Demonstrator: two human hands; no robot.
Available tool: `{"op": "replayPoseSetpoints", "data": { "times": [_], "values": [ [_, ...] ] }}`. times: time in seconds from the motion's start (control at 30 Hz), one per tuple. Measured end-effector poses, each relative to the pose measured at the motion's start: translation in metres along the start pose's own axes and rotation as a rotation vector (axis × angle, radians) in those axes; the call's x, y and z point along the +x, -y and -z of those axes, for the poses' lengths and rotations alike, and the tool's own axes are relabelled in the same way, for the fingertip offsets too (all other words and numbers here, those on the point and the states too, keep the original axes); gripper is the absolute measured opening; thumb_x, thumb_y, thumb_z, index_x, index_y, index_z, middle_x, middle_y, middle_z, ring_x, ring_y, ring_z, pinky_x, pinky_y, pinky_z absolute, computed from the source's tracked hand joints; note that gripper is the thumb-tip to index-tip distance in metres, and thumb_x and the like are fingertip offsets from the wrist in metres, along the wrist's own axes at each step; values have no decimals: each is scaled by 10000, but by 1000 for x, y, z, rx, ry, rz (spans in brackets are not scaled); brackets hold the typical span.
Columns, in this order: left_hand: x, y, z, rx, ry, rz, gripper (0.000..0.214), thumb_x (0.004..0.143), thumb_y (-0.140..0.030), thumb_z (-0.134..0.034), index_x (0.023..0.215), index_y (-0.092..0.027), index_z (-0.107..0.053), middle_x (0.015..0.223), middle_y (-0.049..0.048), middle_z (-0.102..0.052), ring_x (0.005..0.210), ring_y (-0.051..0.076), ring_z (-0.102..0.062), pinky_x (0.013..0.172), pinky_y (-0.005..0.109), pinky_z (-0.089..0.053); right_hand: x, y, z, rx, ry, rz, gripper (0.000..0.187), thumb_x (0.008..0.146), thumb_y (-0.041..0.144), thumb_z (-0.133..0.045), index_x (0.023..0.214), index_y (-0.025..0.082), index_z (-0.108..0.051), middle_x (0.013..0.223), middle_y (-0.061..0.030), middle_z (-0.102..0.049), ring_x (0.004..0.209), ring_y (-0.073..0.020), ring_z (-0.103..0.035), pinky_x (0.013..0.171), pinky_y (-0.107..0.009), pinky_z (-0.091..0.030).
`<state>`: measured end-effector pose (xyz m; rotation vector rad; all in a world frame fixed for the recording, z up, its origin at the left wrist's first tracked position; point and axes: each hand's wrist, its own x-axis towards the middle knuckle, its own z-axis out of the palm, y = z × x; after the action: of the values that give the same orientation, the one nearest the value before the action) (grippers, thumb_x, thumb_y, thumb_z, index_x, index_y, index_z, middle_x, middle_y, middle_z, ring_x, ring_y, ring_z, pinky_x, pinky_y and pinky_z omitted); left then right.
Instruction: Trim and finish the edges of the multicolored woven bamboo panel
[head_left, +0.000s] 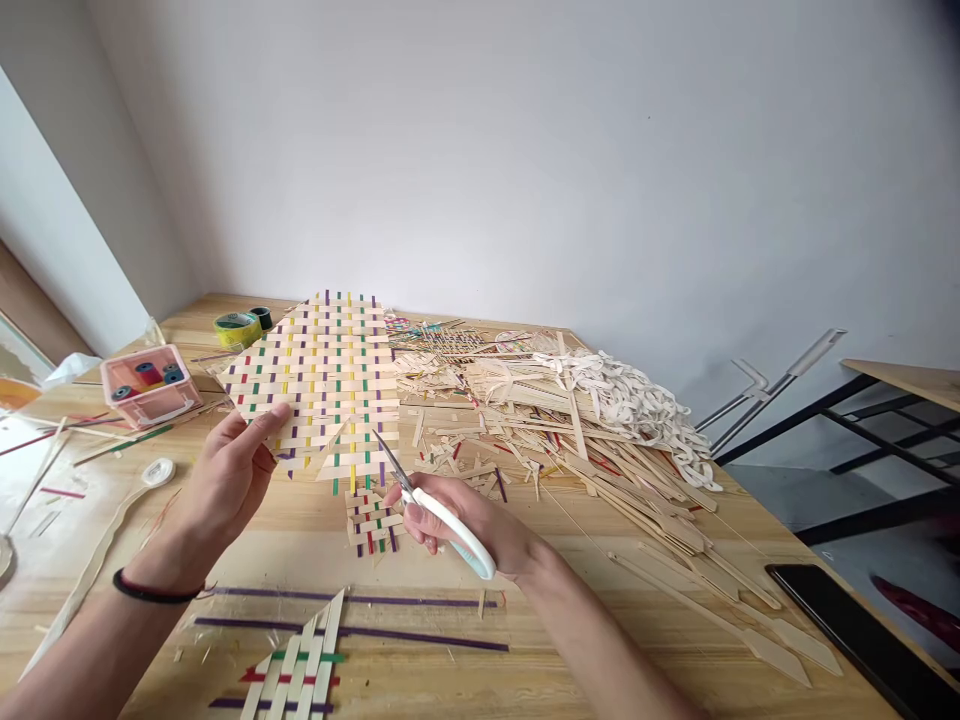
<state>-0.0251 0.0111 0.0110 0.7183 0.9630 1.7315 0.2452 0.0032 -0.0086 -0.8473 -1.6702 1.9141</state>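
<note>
The woven panel (322, 350), the landmark for this report, is held raised and tilted over the wooden table (675, 640). Beyond it, the table's back edge meets the wall; well to its right, the side edge runs diagonally, with a black phone (862, 630) lying along it. Room is tightest right of the panel, where a heap of pale wooden strips (517, 385) and a tangled white bundle (637, 410) crowd the surface. Nearer than the panel, wood shows between a small woven piece (371, 520), just below its lower right, and two long purple strips (420, 639); a loosely woven piece (296, 670) lies across these. To its left stands a pink box (161, 408) of thread spools; behind its upper left, a yellow tape roll (238, 333). The left hand (232, 470) pinches the panel narrowly at its lower left, thumb on the front. The right hand (450, 510) is closed around the white-handled scissors (457, 530), blades nearly together, tip before the panel's lower right; contact cannot be determined. The panel consists of pale strips crossed by purple, yellow, green and red ones. Its upper-left side slants, the right side shows protruding ends, and the lower edge is ragged and uneven.
</note>
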Motion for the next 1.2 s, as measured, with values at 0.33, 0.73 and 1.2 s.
{"op": "replayPoseSetpoints", "data": {
  "times": [0.33, 0.73, 1.2],
  "values": [
    [0, 1, 0, 17, -15, -7, 200, 715, -189, -908, 895, -161, -825, 996, 46, -839, 969, 173, -763, 765, 132, -604, 2, -4, -3, -11, 15, -19, 538, 865, 681, -732, 968, 165, -624, 702, 47, -467, 605, -95, -395, 540, -220, -399],
    [0, 0, -3, 14, -48, -3, 96, 756, -135, -843, 832, -181, -806, 953, 27, -829, 882, 170, -767, 642, 134, -601, 2, -7, -10, 113, -27, -49, 428, 894, 571, -741, 850, 180, -572, 616, 62, -515, 475, -60, -407, 401, -174, -355],
    [6, 2, -1, -2, -124, 32, 100, 736, -68, -811, 769, -161, -796, 805, 21, -795, 702, 114, -716, 564, 102, -561, 5, -5, -21, 162, -129, -62, 327, 843, 477, -759, 825, 177, -632, 553, 75, -509, 408, -56, -375, 329, -170, -337]
  ]
}}
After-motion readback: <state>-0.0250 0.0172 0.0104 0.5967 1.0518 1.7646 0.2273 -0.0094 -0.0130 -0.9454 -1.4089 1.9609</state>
